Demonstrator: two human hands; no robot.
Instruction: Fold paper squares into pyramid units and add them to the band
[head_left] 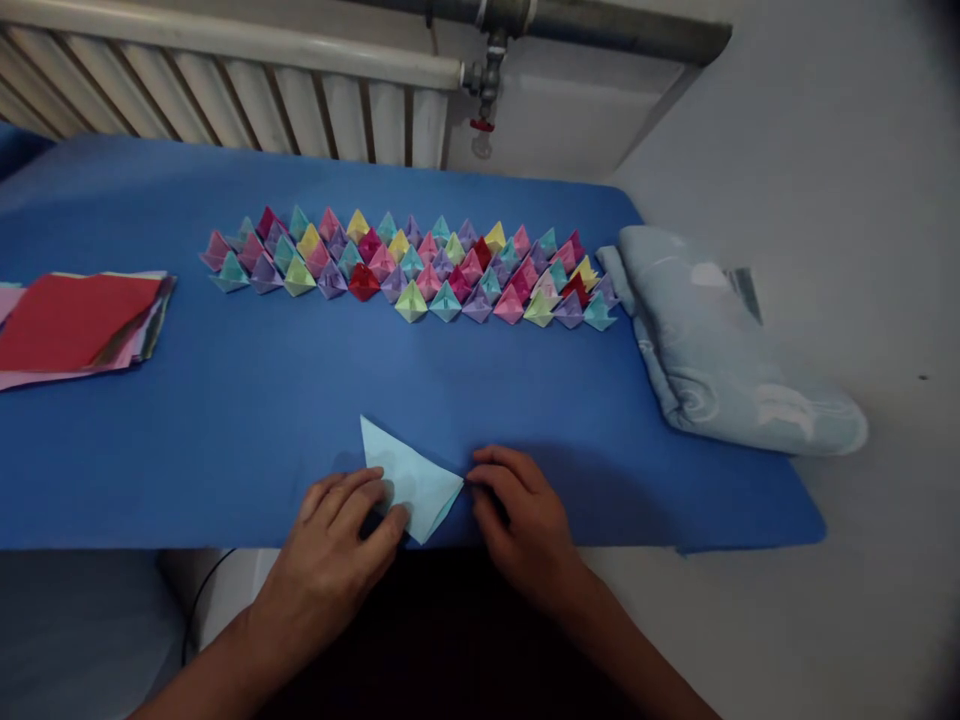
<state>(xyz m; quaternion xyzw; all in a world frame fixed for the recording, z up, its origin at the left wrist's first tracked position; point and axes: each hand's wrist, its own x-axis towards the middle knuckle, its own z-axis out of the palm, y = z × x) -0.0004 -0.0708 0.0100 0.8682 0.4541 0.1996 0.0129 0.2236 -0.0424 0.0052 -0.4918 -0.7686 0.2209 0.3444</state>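
Note:
A folded sheet of light blue paper (416,480) lies near the table's front edge, one pointed corner aimed up and left. Its layers part slightly along the lower right side. My left hand (337,525) holds the paper's lower left part, fingertips on top and thumb near the bottom corner. At the right-hand corner my right hand (521,515) has its fingers curled in, with the fingertips meeting the paper's tip. Beyond both hands, several rows of small folded paper boats (446,300) stand close together in many colours.
A stack of coloured paper sheets (75,320), red on top, lies at the left on the blue table cover (262,400). A folded grey-blue blanket (727,360) rests at the right by the wall. Behind the table are a white radiator (300,95) and a pipe valve (491,75).

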